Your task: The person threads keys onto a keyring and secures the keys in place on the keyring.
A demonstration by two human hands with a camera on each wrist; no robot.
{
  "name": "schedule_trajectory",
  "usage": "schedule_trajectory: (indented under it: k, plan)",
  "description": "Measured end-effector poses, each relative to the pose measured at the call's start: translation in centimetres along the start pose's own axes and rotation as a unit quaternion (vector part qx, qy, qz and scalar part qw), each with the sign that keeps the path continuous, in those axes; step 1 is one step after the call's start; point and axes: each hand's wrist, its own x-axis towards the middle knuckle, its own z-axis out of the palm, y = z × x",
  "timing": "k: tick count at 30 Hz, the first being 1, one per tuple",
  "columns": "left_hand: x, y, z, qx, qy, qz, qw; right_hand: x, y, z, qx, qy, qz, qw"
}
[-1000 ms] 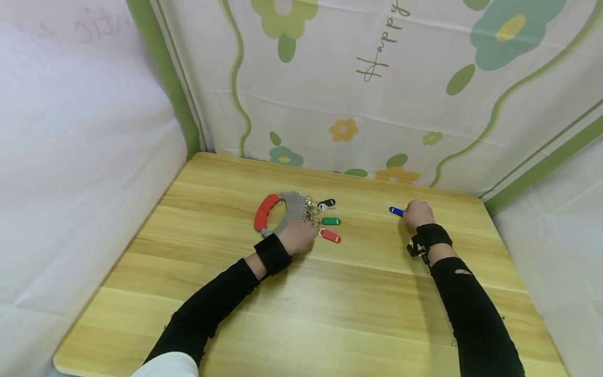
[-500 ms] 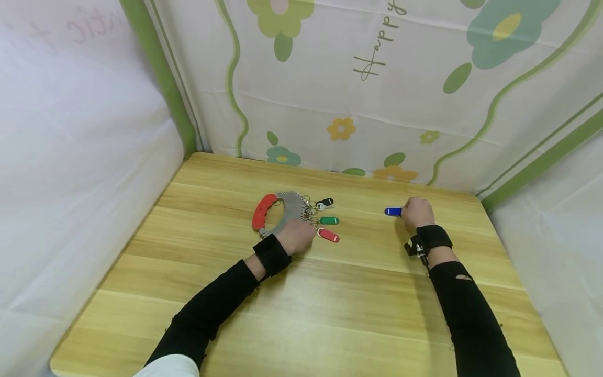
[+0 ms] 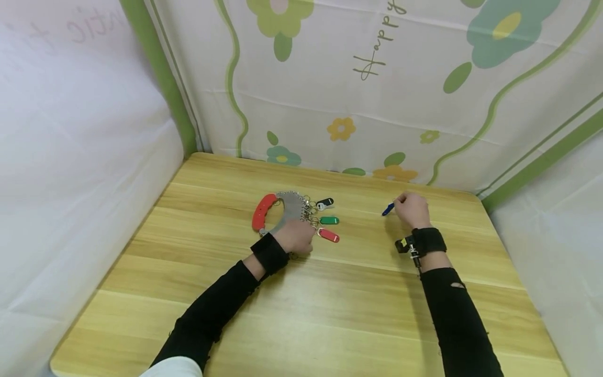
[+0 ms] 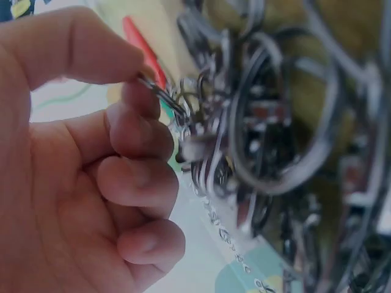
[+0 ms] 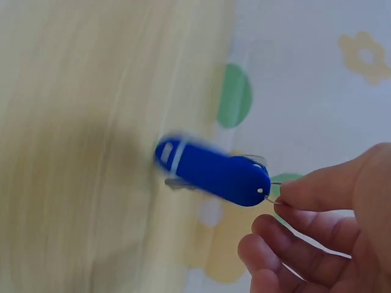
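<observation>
A key holder ring with a grey plate [image 3: 293, 206] and a red handle [image 3: 261, 213] lies on the table; small metal clips and rings line its right edge. My left hand [image 3: 296, 237] is over the lower part of that edge. In the left wrist view its thumb and index finger pinch a small metal clip [image 4: 164, 99], the other fingers curled. My right hand [image 3: 413, 210], to the right, pinches the wire ring [image 5: 275, 200] of a blue key tag [image 5: 211, 171]. The tag hangs tilted in the head view, and part of a key [image 5: 178, 184] shows behind it.
Black [image 3: 325, 202], green [image 3: 328, 220] and red [image 3: 328, 235] key tags extend from the holder's right edge. The wooden table [image 3: 348, 303] meets a white flowered curtain [image 3: 301, 104] at the back, with white cloth on both sides.
The blue key tag has swung from lying nearly flat to hanging tilted, as my right hand moved slightly left and turned. My left hand has barely shifted at the key holder.
</observation>
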Motion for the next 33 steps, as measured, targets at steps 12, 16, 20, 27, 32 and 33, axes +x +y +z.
schedule_trajectory:
  k: [12, 16, 20, 27, 32, 33]
  plan:
    - [0.2, -1.3, -0.4, -0.112, 0.035, -0.034, 0.9925, -1.4, -4.4, 1.7, 0.189, 0.013, 0.012, 0.982]
    - [0.2, -1.5, -0.9, -0.132, 0.043, -0.026, 0.9899, -1.7, -6.1, 2.8, 0.277, -0.052, 0.017, 0.959]
    - [0.1, -1.6, -1.7, -0.152, 0.042, -0.017, 0.9874, -1.9, -7.8, 3.8, 0.303, -0.116, 0.021, 0.946]
    - [0.0, -1.8, -2.4, -0.165, 0.046, -0.002, 0.9852, -2.1, -9.6, 5.3, 0.302, -0.174, 0.018, 0.937]
    - [0.2, -1.9, -2.0, -0.129, 0.058, 0.003, 0.9899, -2.5, -10.5, 6.4, 0.307, -0.193, -0.012, 0.932]
    - [0.2, -1.9, -1.9, -0.125, 0.06, 0.002, 0.9903, -2.6, -10.7, 6.6, 0.308, -0.195, -0.016, 0.931]
